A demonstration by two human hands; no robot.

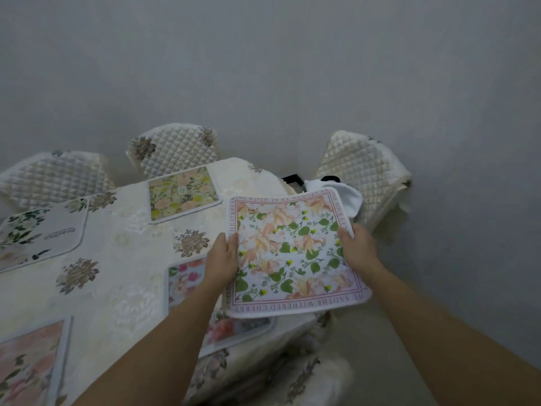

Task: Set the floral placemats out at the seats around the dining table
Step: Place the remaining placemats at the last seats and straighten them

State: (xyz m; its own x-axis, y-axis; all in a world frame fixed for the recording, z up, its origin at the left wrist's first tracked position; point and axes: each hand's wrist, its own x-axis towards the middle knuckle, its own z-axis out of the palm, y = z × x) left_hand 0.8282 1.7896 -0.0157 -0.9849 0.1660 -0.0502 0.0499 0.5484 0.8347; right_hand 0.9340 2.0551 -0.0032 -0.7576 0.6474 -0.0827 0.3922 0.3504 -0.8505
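Both of your bare forearms reach forward from the bottom of the view, and your left hand (224, 260) and right hand (357, 247) clamp opposite side edges of a square floral placemat (292, 252), thumbs on the printed face and fingers hidden beneath. You hold it raised and slightly tilted over the right end of the dining table (123, 288), its near right corner hanging past the table edge over bare floor. Under it lies a pink-flowered mat (184, 276), partly covered by the one you hold and by your left arm. At the near left corner a peach-toned mat (29, 364) runs out of view. The cream cloth between the mats is bare apart from its woven flower motifs. Farther back a yellow-green mat (183, 196) sits before a quilted chair (175, 150), and a white mat with dark leaves (38, 232) lies at far left before another chair (55, 177). A third chair (363, 174) stands at the right end, close to the wall, with white cloth just beyond your mat's far corner. Along the held mat's border you can read "WATCH IN MY MEMORY"; the far-left mat's word is too blurred to read.
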